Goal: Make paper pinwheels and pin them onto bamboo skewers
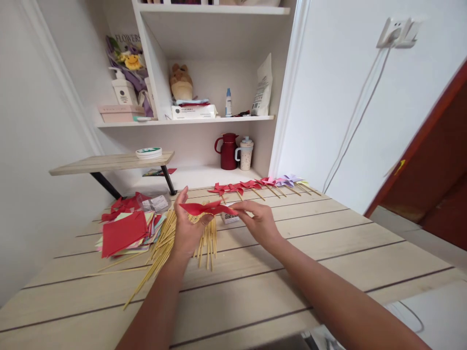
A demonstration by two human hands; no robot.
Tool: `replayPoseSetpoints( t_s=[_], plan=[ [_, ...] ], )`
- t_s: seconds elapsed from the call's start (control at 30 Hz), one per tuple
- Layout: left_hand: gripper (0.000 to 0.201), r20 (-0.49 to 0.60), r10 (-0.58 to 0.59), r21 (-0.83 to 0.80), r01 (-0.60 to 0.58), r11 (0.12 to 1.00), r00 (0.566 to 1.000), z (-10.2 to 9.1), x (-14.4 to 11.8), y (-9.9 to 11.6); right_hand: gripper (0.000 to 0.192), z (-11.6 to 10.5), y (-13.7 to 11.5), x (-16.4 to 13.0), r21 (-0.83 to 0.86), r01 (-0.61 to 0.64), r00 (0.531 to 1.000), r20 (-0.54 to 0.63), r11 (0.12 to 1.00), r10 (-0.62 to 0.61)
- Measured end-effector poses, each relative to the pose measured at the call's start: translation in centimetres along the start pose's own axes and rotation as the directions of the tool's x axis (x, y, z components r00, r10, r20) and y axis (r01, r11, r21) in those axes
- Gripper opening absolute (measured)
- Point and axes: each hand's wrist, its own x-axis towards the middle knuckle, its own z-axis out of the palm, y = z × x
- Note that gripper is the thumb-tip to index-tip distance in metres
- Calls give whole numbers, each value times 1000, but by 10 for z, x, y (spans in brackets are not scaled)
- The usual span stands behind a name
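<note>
Your left hand (pixel 187 228) is raised just above the counter (pixel 292 257), palm turned toward you, its fingers (pixel 181 199) partly spread and upright. The thumb and lower fingers pinch the left end of a folded red paper piece (pixel 206 208). Your right hand (pixel 257 221) comes in from the right, its fingers (pixel 242 206) closed lightly on the right end of the same red paper. The paper hangs between both hands, clear of the counter, roughly level, with a pointed flap on the left side.

Directly under and behind your left hand lies a loose bundle of bamboo sticks (pixel 164 248), fanned out, some trailing toward the near left edge. Left of the sticks sits a pile of coloured paper squares (pixel 124 233), with a red sheet on top. A small clear packet (pixel 157 202) lies just behind that pile. A small white box (pixel 229 218) rests on the counter just below the held paper, between your hands.

Toward the far edge, a row of finished pinwheels (pixel 255 185) lies flat on sticks: red ones on the left, then pink, then pale purple to the right.

Behind the counter, shelves hold a red jug (pixel 228 151) and a cup with a lid (pixel 246 153) side by side. A low wooden stand (pixel 109 163) at left carries a round tape roll (pixel 149 152).
</note>
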Motion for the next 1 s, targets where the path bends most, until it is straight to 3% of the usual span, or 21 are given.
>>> replayPoseSetpoints(
  t_s=[0.07,0.13,0.23,0.33,0.47,0.7,0.9,1.0],
  plan=[
    [99,34,74,58,-76,995,997,0,-1,1,16,-11,-5,4,-124,209,968,-114,970,-223],
    [98,47,151,83,-155,984,987,2,-4,4,22,-18,-10,7,-225,320,915,-177,920,-362],
    [82,26,183,32,-184,982,983,11,-10,14,27,-22,-16,7,-298,442,842,-187,846,-506],
    [71,-11,191,-33,-192,981,981,18,-15,24,30,-20,-19,6,-300,521,803,-144,799,-578],
    [74,26,150,-115,-146,982,988,21,-17,32,30,-16,-19,5,-290,542,803,-97,789,-587],
    [67,-36,85,-198,-90,976,996,22,-15,33,26,-15,-16,4,-270,487,847,-85,830,-525],
    [83,25,123,-114,-119,986,992,19,-15,36,20,-13,-16,4,-232,422,882,-117,876,-456],
    [95,69,176,-68,-171,983,982,16,-16,37,19,-13,-16,4,-171,341,923,-126,924,-364]
  ],
)
